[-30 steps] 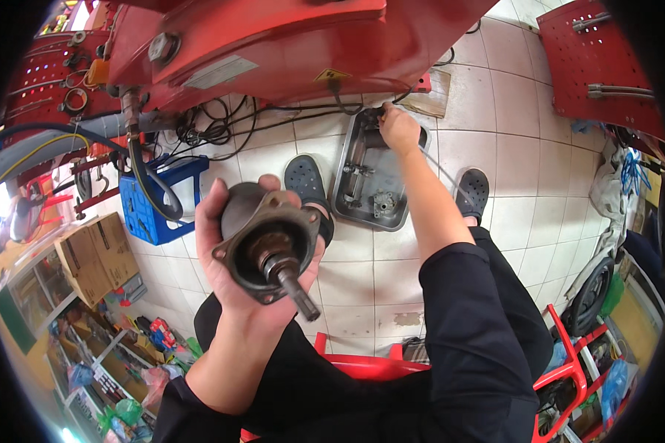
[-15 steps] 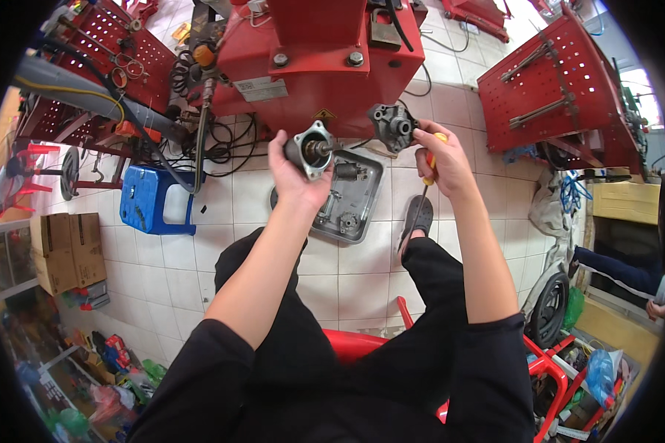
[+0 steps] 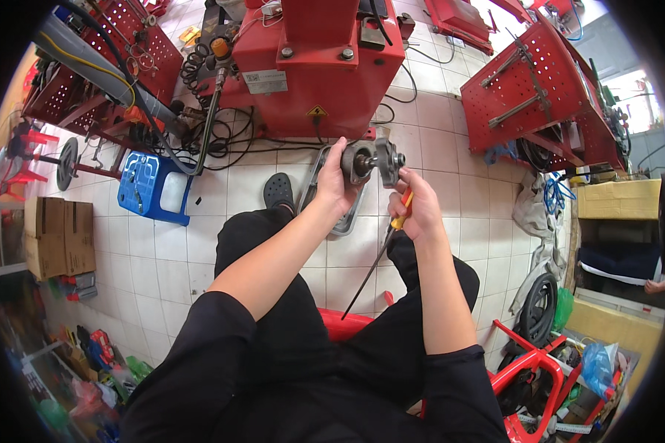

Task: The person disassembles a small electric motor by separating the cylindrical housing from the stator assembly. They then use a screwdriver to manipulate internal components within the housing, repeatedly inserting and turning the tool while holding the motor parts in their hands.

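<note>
My left hand (image 3: 332,184) is wrapped round a cylindrical metal motor housing (image 3: 352,164), its open flanged end turned to the right. A shaft sticks out of that end toward a grey cast metal end cover (image 3: 386,164). The cover is close to the housing and lined up with the shaft; whether the shaft has entered it, I cannot tell. My right hand (image 3: 421,210) holds the cover by its lower right edge with the fingertips. The same hand keeps a screwdriver (image 3: 399,220) with a yellow and red handle against the palm, its long blade slanting down to the left.
Below my hands a grey metal tray (image 3: 341,227) lies on the tiled floor, mostly covered. A red machine (image 3: 318,96) stands ahead, with black cables beside it. To the left is a blue plastic stool (image 3: 155,184); to the right, a red perforated rack (image 3: 510,103).
My hands have come together, bringing the end cover up to the housing's shaft. The housing has turned its flange to the right. The screwdriver now slants further to the left.
</note>
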Tool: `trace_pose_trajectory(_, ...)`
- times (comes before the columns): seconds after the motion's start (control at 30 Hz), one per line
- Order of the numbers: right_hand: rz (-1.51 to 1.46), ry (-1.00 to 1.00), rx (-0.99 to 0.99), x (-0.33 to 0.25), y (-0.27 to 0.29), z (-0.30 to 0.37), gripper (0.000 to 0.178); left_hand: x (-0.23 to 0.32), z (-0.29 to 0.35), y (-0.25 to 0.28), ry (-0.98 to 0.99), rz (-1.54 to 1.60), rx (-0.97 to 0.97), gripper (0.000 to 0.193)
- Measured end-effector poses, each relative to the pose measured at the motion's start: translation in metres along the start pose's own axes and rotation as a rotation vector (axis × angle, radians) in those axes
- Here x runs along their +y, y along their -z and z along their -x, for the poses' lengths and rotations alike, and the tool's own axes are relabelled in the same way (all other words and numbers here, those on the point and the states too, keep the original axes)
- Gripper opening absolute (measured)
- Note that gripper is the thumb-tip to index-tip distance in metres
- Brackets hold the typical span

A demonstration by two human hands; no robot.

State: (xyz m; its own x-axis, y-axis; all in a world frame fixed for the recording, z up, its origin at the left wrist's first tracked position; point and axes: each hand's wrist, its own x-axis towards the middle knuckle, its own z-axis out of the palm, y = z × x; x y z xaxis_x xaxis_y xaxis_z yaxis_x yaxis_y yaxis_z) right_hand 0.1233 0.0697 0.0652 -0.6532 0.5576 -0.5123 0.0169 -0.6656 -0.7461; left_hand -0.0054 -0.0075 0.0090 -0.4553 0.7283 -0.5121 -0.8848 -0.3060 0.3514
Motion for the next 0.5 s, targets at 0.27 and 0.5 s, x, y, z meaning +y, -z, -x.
trace_pose_trajectory(0.27,-0.087,-0.157,-0.078,0.011,0.027,-0.045,0.019,0.004,-0.018,-0.002,-0.114,-0.052,0.006,0.04)
trace_pose_trajectory(0.5,0.047,-0.159,-0.215,0.015,0.025,-0.049,0.016,0.011,-0.018,-0.001,-0.116,-0.09,0.05,0.036)
